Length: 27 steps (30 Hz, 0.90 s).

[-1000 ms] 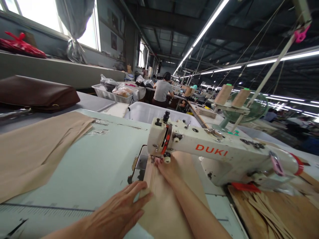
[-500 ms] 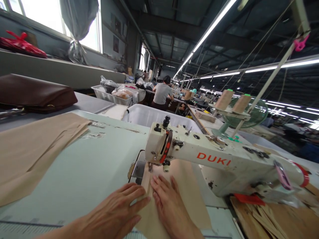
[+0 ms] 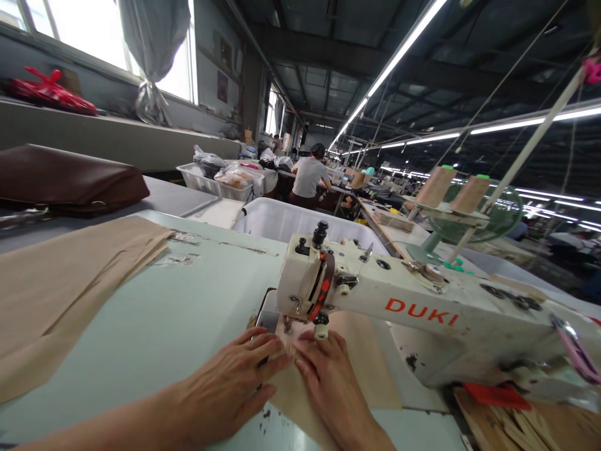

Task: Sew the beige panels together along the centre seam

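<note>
A beige fabric piece [image 3: 375, 369] lies under the head of a white sewing machine [image 3: 357, 300] marked DUKI. My left hand [image 3: 235, 376] rests along the fabric's left edge, fingers stretched toward the presser foot [image 3: 287, 324]. On the fabric just right of the seam, my right hand [image 3: 328, 369] lies flat with its fingers extended close below the needle area. Both hands press from above and grasp nothing. The needle tip is too small to make out.
More beige fabric [image 3: 70, 282] lies stacked on the table's left. Behind it sits a dark brown leather bag [image 3: 70, 181]. A white bin [image 3: 305, 219] stands behind the machine, thread cones [image 3: 434, 186] at right. Farther off, a person in grey [image 3: 310, 175] sits working.
The fabric has moved forward under the presser foot, and both hands have gone forward with it, nearer the needle. The camera view has shifted slightly.
</note>
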Available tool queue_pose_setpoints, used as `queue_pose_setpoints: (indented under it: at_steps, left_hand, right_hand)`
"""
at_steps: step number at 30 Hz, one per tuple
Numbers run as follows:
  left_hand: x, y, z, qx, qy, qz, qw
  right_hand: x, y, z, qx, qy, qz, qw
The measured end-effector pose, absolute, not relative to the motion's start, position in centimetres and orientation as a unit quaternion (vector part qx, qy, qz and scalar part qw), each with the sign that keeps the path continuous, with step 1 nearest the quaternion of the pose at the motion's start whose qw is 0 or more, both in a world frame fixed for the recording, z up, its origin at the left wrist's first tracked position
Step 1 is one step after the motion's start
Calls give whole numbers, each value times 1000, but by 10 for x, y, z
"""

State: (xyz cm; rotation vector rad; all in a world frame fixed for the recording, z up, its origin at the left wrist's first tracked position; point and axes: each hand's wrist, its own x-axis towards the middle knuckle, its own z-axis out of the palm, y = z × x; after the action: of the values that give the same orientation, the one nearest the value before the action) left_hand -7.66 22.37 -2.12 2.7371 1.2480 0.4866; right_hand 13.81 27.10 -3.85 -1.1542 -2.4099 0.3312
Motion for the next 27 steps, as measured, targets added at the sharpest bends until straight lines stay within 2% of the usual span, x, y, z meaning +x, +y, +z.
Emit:
queue_pose_setpoints:
  at_steps: [5, 10, 27]
  left_hand:
    - [-83, 237, -33, 899, 398, 182, 31]
    - [-86, 249, -43, 897, 404, 177, 15]
    - [-86, 252, -54, 892, 413, 184, 10]
  right_hand:
    - [135, 272, -35, -421, -864, 149, 231]
    - [137, 279, -43, -430, -867, 132, 212]
    - [139, 283, -56, -422, -871, 99, 230]
